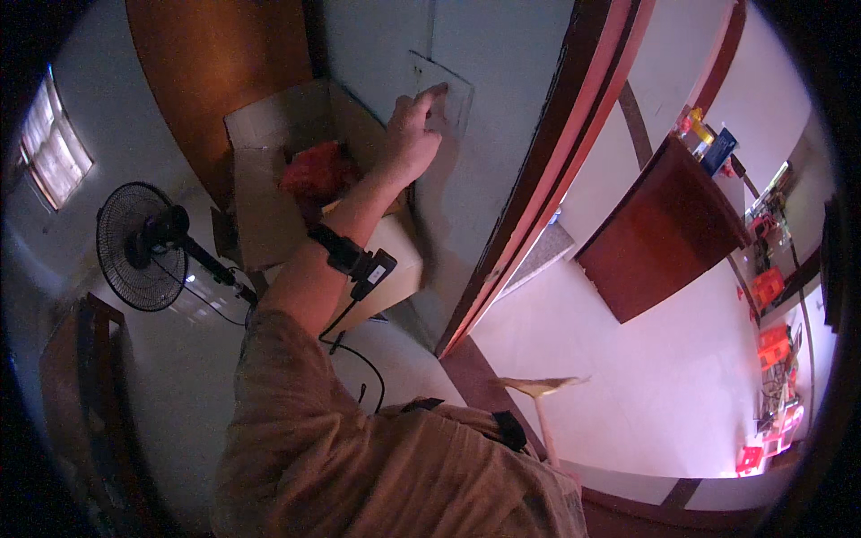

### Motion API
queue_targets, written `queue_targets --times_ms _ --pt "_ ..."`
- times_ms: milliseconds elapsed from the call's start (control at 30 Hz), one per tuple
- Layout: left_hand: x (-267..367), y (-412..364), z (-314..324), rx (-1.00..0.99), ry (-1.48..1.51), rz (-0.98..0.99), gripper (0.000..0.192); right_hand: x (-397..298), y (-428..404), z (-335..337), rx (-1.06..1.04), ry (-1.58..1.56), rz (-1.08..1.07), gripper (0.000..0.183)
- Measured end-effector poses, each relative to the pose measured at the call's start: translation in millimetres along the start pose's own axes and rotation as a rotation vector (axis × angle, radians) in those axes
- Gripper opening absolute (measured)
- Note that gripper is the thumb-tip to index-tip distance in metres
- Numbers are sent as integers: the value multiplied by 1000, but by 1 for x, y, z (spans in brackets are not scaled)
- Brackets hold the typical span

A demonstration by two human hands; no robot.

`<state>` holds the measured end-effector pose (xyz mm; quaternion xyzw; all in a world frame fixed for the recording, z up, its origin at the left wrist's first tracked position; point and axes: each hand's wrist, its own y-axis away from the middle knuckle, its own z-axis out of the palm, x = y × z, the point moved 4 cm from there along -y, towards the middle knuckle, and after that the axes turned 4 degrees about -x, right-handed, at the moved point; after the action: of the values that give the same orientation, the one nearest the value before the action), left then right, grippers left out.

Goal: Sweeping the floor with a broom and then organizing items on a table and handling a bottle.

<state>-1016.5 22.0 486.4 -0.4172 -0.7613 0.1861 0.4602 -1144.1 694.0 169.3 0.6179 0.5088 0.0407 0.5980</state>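
Note:
My left hand (pixel 417 134) is raised at the wall with its index finger extended to a pale wall plate (pixel 459 101), probably a switch plate; nothing is held in it. A black strap with a small cabled device (pixel 366 269) sits around that forearm. My right hand is out of view. At my right side, a tool with a pale handle and a flat yellowish-brown head (pixel 538 386), perhaps a broom, juts past my shirt; what holds it is hidden. Below my left forearm stands an opened cardboard box (pixel 266 195) with a red plastic bag (pixel 319 171) inside.
A black pedestal fan (pixel 141 245) stands at left near a dark wooden piece of furniture (pixel 101 363). The door frame (pixel 538 202) divides this dim room from a brighter one, where a reddish-brown cabinet (pixel 666 232) bears small goods. Red plastic stools (pixel 773 346) stand at far right.

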Motion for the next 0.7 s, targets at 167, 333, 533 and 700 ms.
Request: queue_targets --times_ms 167,333,533,700 --pt "1 35 24 21 -92 37 65 -8 -11 18 -187 100 -43 12" --pt "-21 40 50 -133 0 -16 59 -17 -28 31 -435 224 -160 12" --pt "-31 101 35 -360 351 -212 52 -96 -30 75 -581 274 163 10" --pt "-65 324 -2 -539 130 -720 34 -130 -40 66 -813 497 212 39"
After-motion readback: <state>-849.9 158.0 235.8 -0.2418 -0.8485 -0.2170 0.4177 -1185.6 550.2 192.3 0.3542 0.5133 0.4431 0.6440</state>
